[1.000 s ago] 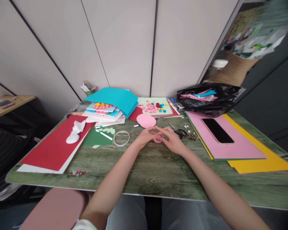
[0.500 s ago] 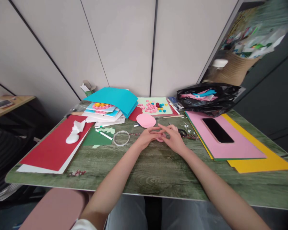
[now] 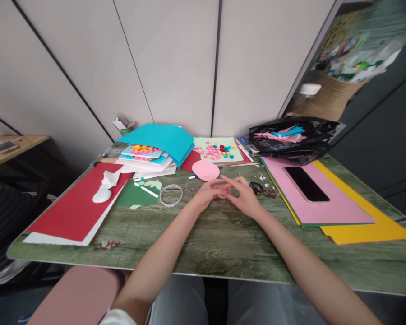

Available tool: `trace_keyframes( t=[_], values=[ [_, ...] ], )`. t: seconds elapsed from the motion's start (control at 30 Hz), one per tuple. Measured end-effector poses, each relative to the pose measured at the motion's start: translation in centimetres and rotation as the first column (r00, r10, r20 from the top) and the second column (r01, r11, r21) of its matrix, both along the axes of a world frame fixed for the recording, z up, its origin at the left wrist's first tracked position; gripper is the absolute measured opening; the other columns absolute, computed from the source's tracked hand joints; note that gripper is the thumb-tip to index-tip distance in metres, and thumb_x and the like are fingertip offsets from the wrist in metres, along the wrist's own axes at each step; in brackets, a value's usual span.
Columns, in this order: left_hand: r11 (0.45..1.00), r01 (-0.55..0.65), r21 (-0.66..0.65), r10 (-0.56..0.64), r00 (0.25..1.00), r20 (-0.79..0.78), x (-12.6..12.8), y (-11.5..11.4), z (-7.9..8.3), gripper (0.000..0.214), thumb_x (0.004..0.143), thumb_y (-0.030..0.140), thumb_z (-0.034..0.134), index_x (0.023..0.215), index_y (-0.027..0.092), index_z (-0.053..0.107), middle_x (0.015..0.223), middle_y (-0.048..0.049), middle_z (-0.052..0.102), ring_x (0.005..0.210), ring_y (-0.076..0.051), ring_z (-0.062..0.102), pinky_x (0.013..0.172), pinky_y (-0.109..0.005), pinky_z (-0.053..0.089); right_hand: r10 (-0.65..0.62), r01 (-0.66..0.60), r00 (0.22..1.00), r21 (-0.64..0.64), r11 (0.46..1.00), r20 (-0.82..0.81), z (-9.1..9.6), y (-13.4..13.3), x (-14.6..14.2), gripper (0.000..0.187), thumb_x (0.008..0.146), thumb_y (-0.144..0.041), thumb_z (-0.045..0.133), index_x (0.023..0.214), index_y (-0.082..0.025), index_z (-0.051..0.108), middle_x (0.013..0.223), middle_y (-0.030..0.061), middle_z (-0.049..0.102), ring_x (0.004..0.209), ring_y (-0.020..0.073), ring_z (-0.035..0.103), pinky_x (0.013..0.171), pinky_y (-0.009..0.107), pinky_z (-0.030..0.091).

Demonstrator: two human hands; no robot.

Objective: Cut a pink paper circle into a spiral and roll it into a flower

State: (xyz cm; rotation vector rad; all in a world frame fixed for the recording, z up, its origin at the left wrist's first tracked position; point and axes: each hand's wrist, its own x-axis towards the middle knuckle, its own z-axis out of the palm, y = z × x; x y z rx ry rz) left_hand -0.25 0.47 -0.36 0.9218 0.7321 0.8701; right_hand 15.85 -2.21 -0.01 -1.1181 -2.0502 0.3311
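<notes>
Both hands are meeting over the middle of the tabletop (image 3: 216,239), and a small pink paper piece (image 3: 223,196) is sitting right between them — up at the tips, not back in either palm. The left hand (image 3: 208,195) is reaching it from the left, the right hand (image 3: 245,197) from the right, and the fingers of both look to be pinching it, thumbs on the near side and index fingers arching over the far side. Neither hand is standing clearly nearer; they are sharing it. The knuckles are hiding so much of the piece that its long axis isn't showing, nor can I tell how firmly each side is gripping. Just beyond the left hand a pink paper oval (image 3: 205,170) is lying flat, its near edge pointing towards those knuckles. Over on the other side, black-handled scissors (image 3: 256,187) are lying behind the right hand — clearly that hand's neighbour — with their handles to the right and the blades partly hidden, while white paper scraps (image 3: 262,178) are littering the surface just past them. A pale ring (image 3: 171,195) is resting to the left of the left hand, apart from it.
</notes>
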Motion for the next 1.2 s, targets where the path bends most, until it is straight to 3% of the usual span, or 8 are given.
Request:
trace_keyframes(
  t=[0.2,0.43,0.87,1.2],
  values=[
    [0.999,-0.014,-0.044,0.015,0.999,0.035,0.15,-0.08,-0.02,0.045,0.056,0.006,0.072,0.1,0.012,0.063,0.076,-0.0044,0.068,0.071,-0.013,0.063,0.072,-0.027,0.046,-0.034,0.033,0.999,0.025,0.999,0.019,-0.12,0.09,0.08,0.055,0.081,-0.019,0.058,0.132,-0.03,0.043,0.095,0.0037,0.066,0.091,0.0227,0.051,0.084,0.042,0.041],
    [0.998,-0.024,-0.054,0.028,0.997,0.078,0.31,-0.29,0.15,0.045,0.057,0.006,0.072,0.1,0.012,0.063,0.074,-0.0032,0.069,0.063,-0.01,0.062,0.07,-0.026,0.046,-0.046,0.046,0.999,0.045,0.998,0.015,0.1,-0.01,0.07,0.054,0.081,-0.02,0.059,0.132,-0.028,0.044,0.094,0.0029,0.068,0.091,0.0227,0.051,0.085,0.042,0.039],
    [0.999,-0.016,-0.04,0.017,1.0,0.012,-0.05,-0.18,0.43,0.045,0.058,0.009,0.073,0.101,0.01,0.061,0.075,-0.0067,0.07,0.061,-0.012,0.063,0.066,-0.028,0.048,0.001,-0.001,0.999,0.003,1.0,-0.037,0.37,-0.24,-0.06,0.058,0.08,-0.018,0.057,0.135,-0.03,0.039,0.099,0.002,0.067,0.096,0.0224,0.051,0.088,0.042,0.041],
    [0.999,-0.045,-0.023,0.045,0.999,0.025,0.0,-0.2,0.21,0.044,0.059,0.005,0.067,0.102,0.012,0.062,0.077,-0.0058,0.07,0.069,-0.014,0.064,0.073,-0.03,0.049,-0.035,0.035,0.999,-0.004,0.999,-0.021,0.4,-0.21,-0.06,0.055,0.082,-0.023,0.057,0.134,-0.029,0.041,0.097,0.0034,0.067,0.093,0.0231,0.051,0.086,0.042,0.04]
  ],
)
